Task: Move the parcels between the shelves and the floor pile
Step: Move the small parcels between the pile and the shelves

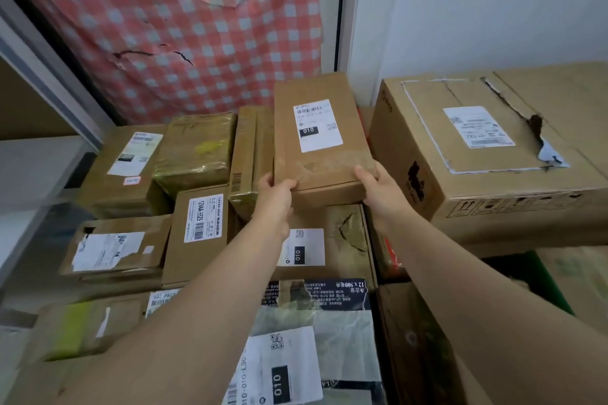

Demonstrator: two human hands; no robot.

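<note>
Upper left of frame: a grey shelf frame (49, 76) runs diagonally, with a pale shelf board below it.

Upper centre: a red-and-white checked sheet (197, 26) is hung behind the parcels; cracks and tears are seen in it. A dark vertical frame borders it on the right.

Lower left to centre: the parcel pile (115, 253) is made up of brown cartons packed edge to edge, most with white labels. A tape-wrapped parcel (194, 151) lies behind a slim box (200, 227) marked 12V4A-5525. The floor surface is hidden under the parcels.

Centre: a flat brown box (320, 148), label up and printed 010, is held over the pile, its near end above another 010-labelled carton (342, 246). The near left corner is gripped by the left hand (274, 197), thumb laid on top. The near right corner is gripped by the right hand (381, 191), thumb on top, the other fingers hidden beneath. Whether the far end rests on the pile cannot be told.

Bottom centre: a grey plastic mailer (342, 332) carries a large 010 label.

Right: a large carton (493, 200) with a torn top is stacked on other boxes.

Upper right: a plain white wall (493, 10).
</note>
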